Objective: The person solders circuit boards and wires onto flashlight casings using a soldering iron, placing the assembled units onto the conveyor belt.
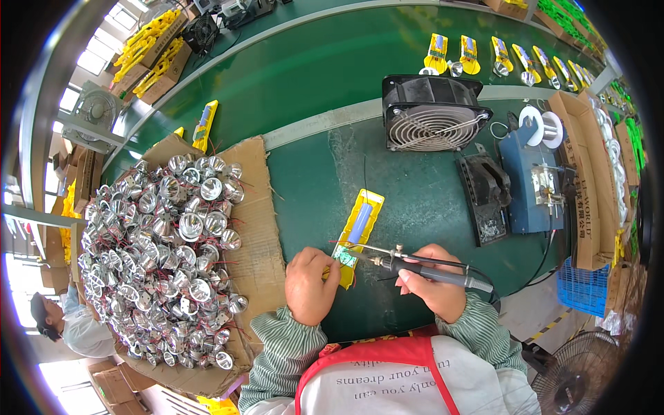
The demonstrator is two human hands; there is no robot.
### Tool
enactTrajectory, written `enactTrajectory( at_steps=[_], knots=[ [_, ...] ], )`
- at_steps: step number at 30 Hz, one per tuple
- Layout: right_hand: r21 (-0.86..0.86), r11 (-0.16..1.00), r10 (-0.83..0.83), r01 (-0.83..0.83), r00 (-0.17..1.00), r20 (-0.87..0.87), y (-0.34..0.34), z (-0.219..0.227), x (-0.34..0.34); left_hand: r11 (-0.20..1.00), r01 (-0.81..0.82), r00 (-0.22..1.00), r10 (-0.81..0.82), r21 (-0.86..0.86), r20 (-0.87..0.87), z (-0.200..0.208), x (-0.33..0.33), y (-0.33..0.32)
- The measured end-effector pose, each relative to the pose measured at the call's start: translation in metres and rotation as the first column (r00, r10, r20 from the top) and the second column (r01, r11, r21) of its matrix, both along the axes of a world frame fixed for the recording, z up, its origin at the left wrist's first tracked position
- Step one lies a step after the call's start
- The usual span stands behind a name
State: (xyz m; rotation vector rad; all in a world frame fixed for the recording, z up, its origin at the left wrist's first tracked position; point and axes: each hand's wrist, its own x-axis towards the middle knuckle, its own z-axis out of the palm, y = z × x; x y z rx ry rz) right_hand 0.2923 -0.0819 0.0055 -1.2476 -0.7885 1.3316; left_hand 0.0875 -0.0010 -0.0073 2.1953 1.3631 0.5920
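Observation:
A yellow plastic housing (371, 199) lies on the green bench in front of me, with a blue cylindrical battery (360, 223) and a small green circuit board (345, 255) in it. My left hand (309, 285) is closed at the housing's lower left edge, fingers curled against it beside the board; the fingertips are partly hidden. In my right hand (437, 282) is a soldering iron (432, 272), held like a pen and pointing left. A thin feed tube (360, 246) runs along the iron. Its tip is over or at the board; whether it touches I cannot tell.
Many silver reflector cups (166, 256) with red wires are heaped on cardboard (256, 207) at left. A black fan (436, 114) stands beyond the housing. On the right are a black holder (484, 197), a blue solder feeder (532, 180) and a carton (584, 187). More yellow housings (469, 55) line the far bench.

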Motion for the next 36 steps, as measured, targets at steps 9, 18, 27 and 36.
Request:
enactTrajectory(
  at_steps=[9, 18, 27, 36],
  knots=[
    [0.079, 0.988, -0.134, 0.130, 0.990, 0.043, -0.016, 0.005, 0.019, 0.998, 0.029, 0.999, -0.028, 0.049, -0.018, 0.002, 0.000, -0.003],
    [0.120, 0.978, -0.171, 0.169, 0.985, 0.010, -0.020, 0.005, 0.029, 0.981, 0.093, 0.986, -0.067, 0.168, -0.154, 0.014, -0.006, -0.010],
    [0.029, 0.974, -0.225, 0.226, 0.974, -0.023, -0.016, 0.005, 0.041, 0.990, 0.007, 0.987, -0.029, 0.142, 0.155, 0.008, 0.016, 0.114],
    [-0.026, 0.938, -0.347, 0.346, 0.938, -0.024, -0.012, 0.007, 0.062, 0.884, 0.253, 0.837, 0.004, -0.393, 0.547, -0.046, 0.166, 0.297]
  ],
)
